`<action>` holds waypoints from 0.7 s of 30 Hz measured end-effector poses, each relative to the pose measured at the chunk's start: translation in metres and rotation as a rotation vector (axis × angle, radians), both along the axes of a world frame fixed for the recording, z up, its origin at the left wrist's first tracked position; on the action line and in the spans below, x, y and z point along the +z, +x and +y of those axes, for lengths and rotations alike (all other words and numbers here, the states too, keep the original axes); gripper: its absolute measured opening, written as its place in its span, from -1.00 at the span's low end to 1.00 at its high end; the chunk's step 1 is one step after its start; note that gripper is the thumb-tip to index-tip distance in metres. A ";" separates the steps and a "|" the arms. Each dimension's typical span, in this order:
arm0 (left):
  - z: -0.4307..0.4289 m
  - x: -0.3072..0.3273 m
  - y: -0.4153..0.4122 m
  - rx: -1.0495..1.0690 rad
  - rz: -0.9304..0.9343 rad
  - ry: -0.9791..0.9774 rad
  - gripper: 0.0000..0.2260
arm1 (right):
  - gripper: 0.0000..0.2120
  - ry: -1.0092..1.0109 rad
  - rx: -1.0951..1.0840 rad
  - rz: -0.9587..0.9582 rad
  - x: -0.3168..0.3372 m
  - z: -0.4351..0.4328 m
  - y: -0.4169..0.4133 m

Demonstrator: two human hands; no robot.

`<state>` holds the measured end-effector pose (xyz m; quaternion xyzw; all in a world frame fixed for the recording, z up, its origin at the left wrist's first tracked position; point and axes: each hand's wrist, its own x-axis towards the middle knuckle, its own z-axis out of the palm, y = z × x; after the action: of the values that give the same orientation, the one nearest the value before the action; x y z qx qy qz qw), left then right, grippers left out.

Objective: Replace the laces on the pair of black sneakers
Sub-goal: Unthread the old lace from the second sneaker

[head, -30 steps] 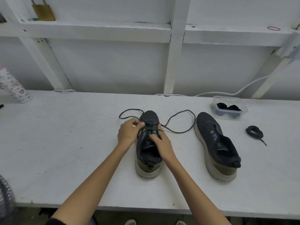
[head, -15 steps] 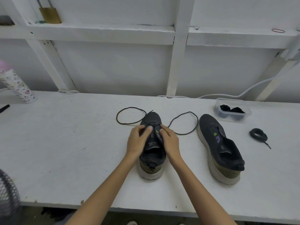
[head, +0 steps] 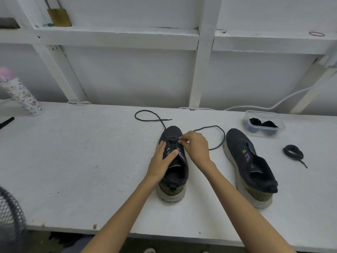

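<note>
lace pinched by right fingers, left fingers on sneaker

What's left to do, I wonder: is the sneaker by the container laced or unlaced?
Unlaced: the sneaker shows bare eyelets, no lace; a coiled lace lies beside it.

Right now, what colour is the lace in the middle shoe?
The lace is black; the head view, the only one, shows it.

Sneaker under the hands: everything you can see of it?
Black fabric sneaker, off-white sole, olive heel patch, green and purple eyelet tabs. Stands upright on the white table, toe away. A black lace sits in its front eyelets, ends loose on the table. The left hand rests flat over the tongue; the right hand pinches the lace near the toe.
</note>
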<state>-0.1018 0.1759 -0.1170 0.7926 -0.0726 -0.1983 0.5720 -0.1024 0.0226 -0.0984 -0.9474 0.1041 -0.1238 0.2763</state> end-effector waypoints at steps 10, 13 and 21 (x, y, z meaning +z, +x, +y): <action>-0.001 0.000 0.000 -0.012 -0.026 0.016 -0.29 | -0.89 -0.239 0.049 0.086 0.014 0.011 0.017; -0.001 0.001 0.000 -0.007 -0.028 0.015 -0.31 | -0.87 -0.230 0.059 0.059 0.008 0.009 0.018; -0.002 0.004 -0.002 -0.017 -0.002 0.028 -0.17 | -0.91 0.320 0.073 0.033 0.002 -0.017 0.009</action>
<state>-0.1033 0.1737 -0.1131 0.8001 -0.0772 -0.2033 0.5590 -0.0930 0.0055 -0.0965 -0.8963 0.0924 -0.0801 0.4262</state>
